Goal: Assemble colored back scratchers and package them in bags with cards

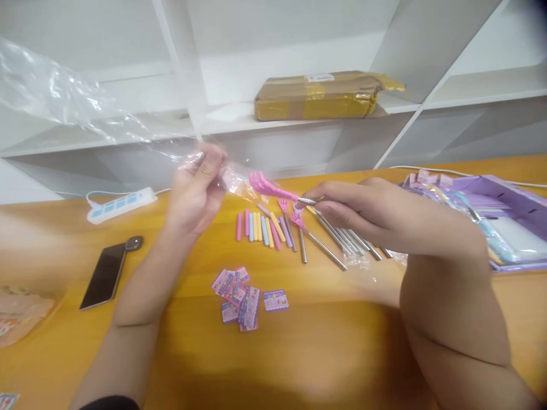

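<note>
My left hand (pixel 199 188) is closed on a clear plastic bag (pixel 77 97), which trails up to the left and blurs there. My right hand (pixel 354 208) pinches the metal rod of a pink claw-headed stick (pixel 271 187); its pink head points left, close to the bag's lower end. Below the hands, short pastel sticks (pixel 258 228) lie in a row on the table. Beside them are more claw-headed sticks (pixel 322 247) and several metal rods (pixel 342 236), partly under my right hand. Small purple and pink cards (pixel 249 307) lie in a loose pile nearer to me.
A purple box (pixel 513 196) with packets stands at the right of the wooden table (pixel 192 347). At left are a power strip (pixel 123 205), a phone (pixel 103 276) and an orange package (pixel 21 316). A taped parcel (pixel 316 97) sits on the white shelf.
</note>
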Motion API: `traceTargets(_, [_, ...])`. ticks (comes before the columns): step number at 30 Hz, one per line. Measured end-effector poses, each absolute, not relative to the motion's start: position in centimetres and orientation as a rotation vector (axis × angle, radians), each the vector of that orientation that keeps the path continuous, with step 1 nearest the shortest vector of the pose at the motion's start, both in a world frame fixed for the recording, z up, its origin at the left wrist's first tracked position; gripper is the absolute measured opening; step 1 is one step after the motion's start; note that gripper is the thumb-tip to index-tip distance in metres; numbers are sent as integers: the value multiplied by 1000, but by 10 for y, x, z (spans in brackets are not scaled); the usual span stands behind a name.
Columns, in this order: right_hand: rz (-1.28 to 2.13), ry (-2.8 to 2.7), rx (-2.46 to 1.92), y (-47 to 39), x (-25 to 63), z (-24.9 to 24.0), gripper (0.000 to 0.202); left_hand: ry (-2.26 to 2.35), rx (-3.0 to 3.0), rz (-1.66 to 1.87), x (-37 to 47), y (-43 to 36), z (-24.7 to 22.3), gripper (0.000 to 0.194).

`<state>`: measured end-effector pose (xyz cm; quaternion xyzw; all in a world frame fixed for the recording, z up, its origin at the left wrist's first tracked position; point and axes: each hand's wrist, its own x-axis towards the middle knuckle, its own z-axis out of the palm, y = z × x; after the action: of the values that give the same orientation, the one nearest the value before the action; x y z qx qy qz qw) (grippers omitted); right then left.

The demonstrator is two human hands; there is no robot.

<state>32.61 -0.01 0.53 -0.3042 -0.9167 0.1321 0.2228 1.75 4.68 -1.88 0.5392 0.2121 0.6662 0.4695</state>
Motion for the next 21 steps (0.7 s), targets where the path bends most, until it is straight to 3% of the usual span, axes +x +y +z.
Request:
traceTargets(7, [470, -2498, -766, 8, 324, 5, 53, 511, 1385, 1635, 16, 43, -15, 42])
traceTargets(21, [777, -2474, -410, 13, 324, 1, 43, 351, 1631, 1411, 21, 39, -20, 37])
